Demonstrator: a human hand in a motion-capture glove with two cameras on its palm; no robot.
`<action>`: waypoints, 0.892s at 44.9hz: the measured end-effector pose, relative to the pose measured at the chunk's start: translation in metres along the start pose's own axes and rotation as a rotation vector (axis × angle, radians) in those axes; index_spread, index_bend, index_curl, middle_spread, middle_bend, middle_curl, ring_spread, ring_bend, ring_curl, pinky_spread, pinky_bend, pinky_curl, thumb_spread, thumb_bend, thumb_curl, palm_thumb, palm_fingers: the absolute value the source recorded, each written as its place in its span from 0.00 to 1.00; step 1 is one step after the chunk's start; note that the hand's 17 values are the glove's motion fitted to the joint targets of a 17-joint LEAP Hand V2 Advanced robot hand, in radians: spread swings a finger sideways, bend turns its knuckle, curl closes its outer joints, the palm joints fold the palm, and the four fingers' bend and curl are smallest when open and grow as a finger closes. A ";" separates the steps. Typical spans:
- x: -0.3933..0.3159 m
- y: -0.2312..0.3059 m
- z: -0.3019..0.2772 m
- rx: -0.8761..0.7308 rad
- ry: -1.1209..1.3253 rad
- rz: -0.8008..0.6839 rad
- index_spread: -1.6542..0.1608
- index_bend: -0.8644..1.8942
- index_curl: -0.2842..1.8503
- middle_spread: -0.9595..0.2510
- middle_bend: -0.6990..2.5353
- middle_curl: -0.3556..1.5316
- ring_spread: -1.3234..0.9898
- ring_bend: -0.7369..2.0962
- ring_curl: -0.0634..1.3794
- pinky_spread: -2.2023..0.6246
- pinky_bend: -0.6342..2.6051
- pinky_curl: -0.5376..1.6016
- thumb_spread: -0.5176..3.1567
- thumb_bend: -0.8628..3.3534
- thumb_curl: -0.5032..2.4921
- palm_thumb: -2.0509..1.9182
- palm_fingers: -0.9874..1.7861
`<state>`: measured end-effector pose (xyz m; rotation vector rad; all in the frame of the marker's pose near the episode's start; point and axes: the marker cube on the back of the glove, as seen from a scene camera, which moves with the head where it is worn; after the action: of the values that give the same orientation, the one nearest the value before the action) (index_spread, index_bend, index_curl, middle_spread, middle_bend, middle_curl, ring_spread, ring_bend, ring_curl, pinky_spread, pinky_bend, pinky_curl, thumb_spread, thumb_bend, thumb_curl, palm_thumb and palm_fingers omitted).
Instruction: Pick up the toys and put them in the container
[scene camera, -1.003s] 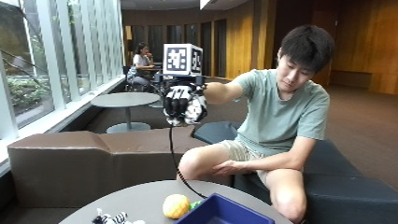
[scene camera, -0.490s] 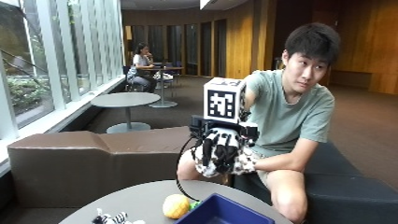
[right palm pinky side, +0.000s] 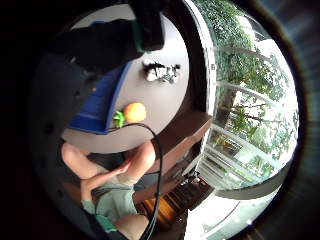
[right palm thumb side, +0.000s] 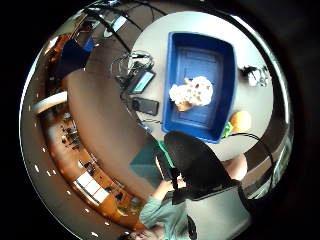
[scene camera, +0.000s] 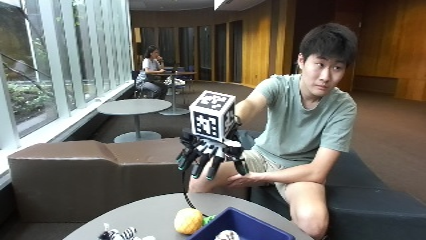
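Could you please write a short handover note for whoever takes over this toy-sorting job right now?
Gloved right hand: above the table, fingers relaxed and pointing down, holding nothing.
Blue container: on the round table, one white spotted plush toy already inside.
Orange fruit toy with green leaves: on the table beside the container.
Black-and-white striped toy: on the table, further from the container.
Done: one toy in. Left: the orange toy and the striped toy.
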<state>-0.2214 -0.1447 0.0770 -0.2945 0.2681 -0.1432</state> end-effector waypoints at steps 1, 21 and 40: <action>0.011 0.004 0.001 0.006 0.002 0.007 0.76 0.34 0.39 0.70 0.27 0.39 0.57 0.38 0.27 0.79 0.55 0.46 0.44 0.20 0.36 0.52 0.26; 0.205 0.071 0.033 0.128 -0.109 0.203 0.77 0.36 0.32 0.68 0.28 0.38 0.56 0.42 0.29 0.80 0.49 0.42 0.49 0.20 0.32 0.53 0.35; 0.182 0.055 0.158 0.071 -0.235 0.037 0.77 0.34 0.28 0.68 0.27 0.38 0.55 0.43 0.29 0.79 0.50 0.42 0.51 0.20 0.30 0.55 0.31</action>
<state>0.0019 -0.0829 0.1622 -0.2334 0.0354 -0.0806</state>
